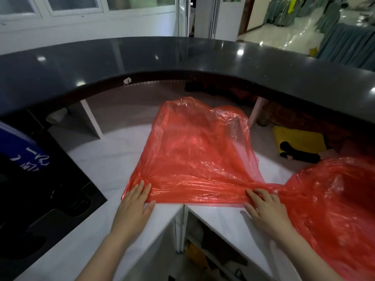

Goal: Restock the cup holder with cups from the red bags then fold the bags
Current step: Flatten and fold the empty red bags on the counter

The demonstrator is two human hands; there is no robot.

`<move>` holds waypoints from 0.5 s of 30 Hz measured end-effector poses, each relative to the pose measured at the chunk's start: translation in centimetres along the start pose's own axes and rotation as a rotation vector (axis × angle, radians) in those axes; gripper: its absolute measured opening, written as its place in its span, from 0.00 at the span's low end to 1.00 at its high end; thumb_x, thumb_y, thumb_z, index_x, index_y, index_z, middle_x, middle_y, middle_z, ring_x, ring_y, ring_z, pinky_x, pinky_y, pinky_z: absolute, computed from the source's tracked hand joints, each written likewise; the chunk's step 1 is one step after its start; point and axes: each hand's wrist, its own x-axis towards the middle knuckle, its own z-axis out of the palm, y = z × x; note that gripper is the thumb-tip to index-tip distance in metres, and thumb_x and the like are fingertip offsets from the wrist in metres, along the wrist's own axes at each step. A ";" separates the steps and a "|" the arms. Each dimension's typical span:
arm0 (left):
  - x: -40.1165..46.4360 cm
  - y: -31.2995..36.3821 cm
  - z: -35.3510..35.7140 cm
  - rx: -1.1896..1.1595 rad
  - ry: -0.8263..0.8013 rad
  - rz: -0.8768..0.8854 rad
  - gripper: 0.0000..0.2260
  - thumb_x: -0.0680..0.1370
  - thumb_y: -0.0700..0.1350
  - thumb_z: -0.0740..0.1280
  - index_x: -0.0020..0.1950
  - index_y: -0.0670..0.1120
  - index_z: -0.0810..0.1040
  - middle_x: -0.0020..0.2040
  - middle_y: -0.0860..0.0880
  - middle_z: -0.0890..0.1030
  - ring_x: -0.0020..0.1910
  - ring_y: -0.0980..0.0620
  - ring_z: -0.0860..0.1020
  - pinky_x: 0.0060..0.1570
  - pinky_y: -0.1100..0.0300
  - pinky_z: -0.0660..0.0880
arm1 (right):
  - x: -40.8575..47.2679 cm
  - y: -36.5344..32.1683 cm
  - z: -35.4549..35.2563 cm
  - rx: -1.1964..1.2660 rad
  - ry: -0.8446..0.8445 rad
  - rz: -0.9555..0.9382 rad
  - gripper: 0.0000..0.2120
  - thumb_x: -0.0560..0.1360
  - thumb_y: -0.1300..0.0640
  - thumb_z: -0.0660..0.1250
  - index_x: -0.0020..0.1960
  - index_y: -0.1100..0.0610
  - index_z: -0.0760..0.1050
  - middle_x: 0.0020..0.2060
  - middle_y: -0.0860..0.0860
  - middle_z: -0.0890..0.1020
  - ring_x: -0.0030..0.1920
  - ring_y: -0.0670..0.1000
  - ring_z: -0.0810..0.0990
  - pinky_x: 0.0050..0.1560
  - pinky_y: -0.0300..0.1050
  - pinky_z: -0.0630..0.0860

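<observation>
We count two red bags on the white surface: flat bag spread at centre, second bag bunched at right. Left grip and right grip, fingers straight, holding nothing, press the flat bag's near corners.

Flat bag is lying on the lower counter, stretching away from both hands, left hand resting on its near left corner, right hand on its near right corner. Second bag is sitting just right of the right hand, touching the flat bag there; a machine is sitting left of the left hand. Raised countertop is curving beyond the fingertips, a cloth lying ahead-right of the right hand.
</observation>
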 end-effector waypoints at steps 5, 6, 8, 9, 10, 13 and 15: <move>-0.8 0.2 -1.2 -0.036 -0.021 -0.037 0.27 0.81 0.59 0.54 0.78 0.55 0.53 0.79 0.55 0.50 0.77 0.54 0.49 0.73 0.57 0.46 | -0.3 -2.4 -0.6 0.120 0.168 -0.033 0.20 0.78 0.47 0.62 0.68 0.51 0.73 0.63 0.51 0.76 0.63 0.55 0.71 0.62 0.53 0.67; -0.8 0.3 -1.5 -0.032 -0.020 -0.040 0.27 0.80 0.58 0.56 0.78 0.55 0.55 0.78 0.53 0.52 0.77 0.53 0.51 0.74 0.55 0.48 | -0.4 -2.9 -0.7 0.135 0.209 -0.042 0.18 0.78 0.48 0.63 0.66 0.52 0.74 0.62 0.52 0.77 0.62 0.56 0.71 0.61 0.54 0.68; -0.7 0.5 -2.3 -0.064 0.012 -0.050 0.25 0.80 0.56 0.59 0.76 0.54 0.60 0.77 0.52 0.59 0.76 0.51 0.57 0.73 0.53 0.53 | -0.3 -4.0 -1.0 0.160 0.283 -0.074 0.17 0.77 0.50 0.66 0.63 0.54 0.77 0.60 0.53 0.78 0.61 0.58 0.73 0.61 0.55 0.69; -0.6 0.7 -2.7 -0.095 0.040 -0.045 0.24 0.79 0.54 0.61 0.75 0.54 0.63 0.76 0.51 0.62 0.75 0.50 0.59 0.73 0.52 0.55 | -0.3 -4.5 -1.1 0.171 0.310 -0.093 0.16 0.77 0.51 0.67 0.62 0.55 0.78 0.59 0.54 0.79 0.60 0.58 0.73 0.60 0.56 0.69; -0.4 0.8 -3.2 -0.119 0.070 -0.030 0.23 0.79 0.52 0.62 0.74 0.53 0.66 0.75 0.51 0.64 0.74 0.49 0.60 0.73 0.52 0.57 | -0.2 -5.0 -1.2 0.183 0.332 -0.112 0.15 0.76 0.52 0.67 0.61 0.55 0.79 0.59 0.54 0.79 0.60 0.59 0.74 0.60 0.56 0.69; 0.8 1.6 -4.4 -0.153 0.123 0.028 0.22 0.79 0.48 0.65 0.72 0.50 0.69 0.74 0.49 0.66 0.73 0.48 0.61 0.72 0.51 0.58 | 0.7 -6.0 -1.9 0.194 0.359 -0.158 0.14 0.77 0.52 0.67 0.61 0.55 0.79 0.59 0.53 0.79 0.60 0.58 0.75 0.60 0.56 0.70; 2.1 2.4 -5.2 -0.163 0.137 0.053 0.22 0.79 0.48 0.65 0.72 0.50 0.69 0.74 0.49 0.66 0.74 0.48 0.60 0.72 0.51 0.57 | 1.6 -6.4 -2.8 0.206 0.375 -0.181 0.14 0.77 0.52 0.66 0.61 0.54 0.79 0.59 0.52 0.78 0.60 0.57 0.75 0.61 0.55 0.69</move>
